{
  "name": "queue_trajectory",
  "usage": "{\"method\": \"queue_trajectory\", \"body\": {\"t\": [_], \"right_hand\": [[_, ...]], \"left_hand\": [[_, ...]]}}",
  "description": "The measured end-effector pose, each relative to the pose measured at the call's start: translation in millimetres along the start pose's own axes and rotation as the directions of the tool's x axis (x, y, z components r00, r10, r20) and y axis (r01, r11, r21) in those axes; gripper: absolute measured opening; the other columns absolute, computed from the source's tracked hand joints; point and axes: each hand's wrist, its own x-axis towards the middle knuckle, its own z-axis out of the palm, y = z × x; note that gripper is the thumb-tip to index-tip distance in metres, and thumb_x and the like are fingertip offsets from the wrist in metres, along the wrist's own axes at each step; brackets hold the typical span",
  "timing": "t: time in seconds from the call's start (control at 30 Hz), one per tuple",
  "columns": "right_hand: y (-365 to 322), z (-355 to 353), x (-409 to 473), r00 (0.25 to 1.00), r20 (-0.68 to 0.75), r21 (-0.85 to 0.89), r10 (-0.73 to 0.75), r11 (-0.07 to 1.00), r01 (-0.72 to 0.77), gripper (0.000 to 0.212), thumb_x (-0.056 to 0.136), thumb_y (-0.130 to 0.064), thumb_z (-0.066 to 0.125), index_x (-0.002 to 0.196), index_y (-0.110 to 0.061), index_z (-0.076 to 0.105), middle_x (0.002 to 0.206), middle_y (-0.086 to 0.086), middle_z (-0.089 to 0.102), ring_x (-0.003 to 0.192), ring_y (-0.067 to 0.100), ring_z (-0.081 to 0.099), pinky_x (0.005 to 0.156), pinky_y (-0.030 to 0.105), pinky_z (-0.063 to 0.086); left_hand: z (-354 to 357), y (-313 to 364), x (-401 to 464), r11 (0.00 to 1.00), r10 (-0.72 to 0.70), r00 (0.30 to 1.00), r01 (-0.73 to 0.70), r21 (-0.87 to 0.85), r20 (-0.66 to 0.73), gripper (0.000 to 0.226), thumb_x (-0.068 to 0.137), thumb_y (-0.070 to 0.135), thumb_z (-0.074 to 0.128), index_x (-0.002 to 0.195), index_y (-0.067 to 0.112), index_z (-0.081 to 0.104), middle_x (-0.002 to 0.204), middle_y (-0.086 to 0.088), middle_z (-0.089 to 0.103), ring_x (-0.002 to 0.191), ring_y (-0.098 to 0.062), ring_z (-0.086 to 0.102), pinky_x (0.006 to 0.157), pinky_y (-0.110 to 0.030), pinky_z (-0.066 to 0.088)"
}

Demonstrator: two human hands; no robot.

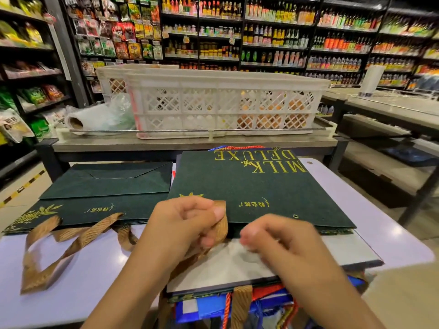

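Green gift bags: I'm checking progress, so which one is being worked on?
The right bag printed MILK DELUXE: the left hand pinches a brown ribbon handle at its edge. The other bag lies untouched beside it.

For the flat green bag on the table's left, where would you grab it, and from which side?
Probably by its brown ribbon handles, from the near side. The bag lies folded flat on the table, offering little edge to pinch, while the handles loop loosely off its near edge.
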Motion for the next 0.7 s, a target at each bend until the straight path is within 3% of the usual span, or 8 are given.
{"method": "queue_trajectory", "body": {"t": [0.1,0.27,0.37,0.43,0.5,0.57,0.63,0.7], "right_hand": [[7.8,19.8,-1.2,0.994,0.058,0.040,0.095,0.994,-0.097,0.014,0.082,-0.041,0.070,0.084,-0.027,0.068,0.074,-0.013,0.069,0.068,0.000,0.062,0.063,0.016,0.047],[1.3,27.3,5.2,0.994,0.045,0.116,0.102,0.988,-0.106,0.010,0.083,-0.026,0.067,0.073,-0.025,0.066,0.058,-0.012,0.063,0.057,-0.002,0.055,0.060,0.018,0.044],[1.9,28.9,8.1,0.994,0.000,0.099,0.113,0.989,-0.113,0.018,0.086,-0.019,0.063,0.073,-0.006,0.063,0.056,-0.003,0.059,0.054,0.003,0.048,0.060,0.026,0.043],[3.6,26.6,8.4,0.992,-0.012,0.109,0.122,0.987,-0.120,0.021,0.086,-0.019,0.060,0.076,0.000,0.060,0.060,0.006,0.057,0.058,0.009,0.049,0.058,0.027,0.042],[3.3,22.0,8.1,0.991,0.007,0.153,0.135,0.979,-0.134,0.020,0.086,-0.017,0.055,0.078,0.001,0.058,0.074,0.017,0.066,0.063,0.018,0.058,0.058,0.020,0.047],[0.2,18.2,8.1,0.987,0.072,0.203,0.144,0.967,-0.156,0.017,0.087,-0.013,0.052,0.074,-0.002,0.054,0.080,0.018,0.070,0.068,0.021,0.067,0.064,0.018,0.051],[-2.1,17.1,7.6,0.983,0.130,0.257,0.132,0.953,-0.162,0.015,0.088,-0.007,0.053,0.073,-0.008,0.054,0.072,0.015,0.071,0.063,0.023,0.067,0.066,0.026,0.054],[-4.0,15.7,6.3,0.981,0.137,0.294,0.137,0.940,-0.172,0.017,0.089,-0.006,0.057,0.072,-0.011,0.059,0.059,0.011,0.066,0.053,0.020,0.059,0.057,0.028,0.050]], "left_hand": [[4.7,0.4,-0.2,0.989,-0.060,0.998,0.063,-0.134,0.027,0.010,0.081,0.003,0.066,0.090,0.002,0.069,0.056,-0.003,0.063,0.046,-0.007,0.057,0.048,-0.014,0.049],[4.1,0.9,-3.4,0.943,-0.099,0.991,0.122,-0.309,0.092,0.024,0.080,-0.008,0.060,0.101,0.002,0.066,0.086,-0.014,0.074,0.073,-0.017,0.073,0.058,-0.018,0.056],[-0.7,2.3,-4.2,0.975,-0.036,0.994,0.057,-0.215,0.100,0.022,0.082,-0.011,0.059,0.097,0.002,0.068,0.084,-0.014,0.074,0.072,-0.017,0.072,0.060,-0.020,0.057],[-8.5,-0.7,-2.1,0.996,0.087,0.994,-0.085,-0.028,0.063,0.022,0.085,-0.010,0.059,0.094,0.007,0.070,0.082,-0.007,0.075,0.068,-0.013,0.070,0.061,-0.018,0.056],[-18.4,-5.3,1.4,0.885,0.341,0.934,-0.356,0.301,0.104,0.024,0.090,0.002,0.061,0.099,0.022,0.070,0.095,0.011,0.072,0.083,-0.002,0.067,0.071,-0.011,0.050],[-21.7,-7.0,4.6,0.655,0.485,0.820,-0.570,0.496,0.303,0.038,0.085,0.014,0.055,0.115,0.037,0.063,0.115,0.026,0.061,0.110,0.007,0.054,0.088,-0.004,0.038],[-18.5,-12.1,11.0,0.546,0.467,0.747,-0.665,0.510,0.474,0.042,0.087,0.023,0.052,0.124,0.043,0.057,0.126,0.029,0.053,0.124,0.009,0.044,0.100,-0.008,0.030],[-12.0,-14.5,15.9,0.503,0.464,0.714,-0.700,0.507,0.524,0.033,0.090,0.033,0.046,0.120,0.040,0.056,0.112,0.021,0.060,0.111,0.003,0.053,0.098,-0.019,0.037]]}}
